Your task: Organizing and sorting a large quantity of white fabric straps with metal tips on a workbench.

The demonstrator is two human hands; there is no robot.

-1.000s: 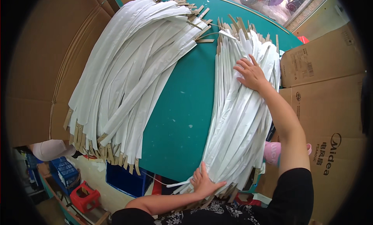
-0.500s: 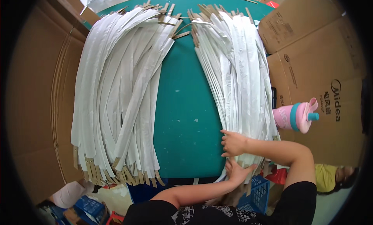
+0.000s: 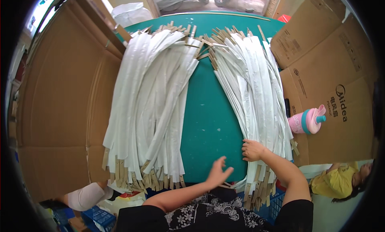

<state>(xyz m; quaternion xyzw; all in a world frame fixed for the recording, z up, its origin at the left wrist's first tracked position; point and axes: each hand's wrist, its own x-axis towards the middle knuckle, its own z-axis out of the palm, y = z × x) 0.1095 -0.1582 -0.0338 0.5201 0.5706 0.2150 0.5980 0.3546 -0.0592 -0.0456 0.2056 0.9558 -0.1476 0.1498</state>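
Bundle of white strips under right hand; left hand empty

Right hand: on lower part of bundle, at its inner edge; fingers curled over that edge, tips hidden, so firm grip or mere press impossible to tell. Right forearm across bundle's lower end.

Left hand: over green tabletop, near its front edge, left of bundle and apart from it. Fingers open, thumb spread out, nothing held. Contact with tabletop unclear.

Bundle: lengthwise on right side of tabletop, fanned a little, tan ends poking out at far and near ends, near ones past front edge. Second bundle on left side, wider, some strips crossed, bare green between both.

Around: pink bottle with teal band just right of bundle; cardboard behind bottle; tall brown panel at left; person in yellow top at lower right.
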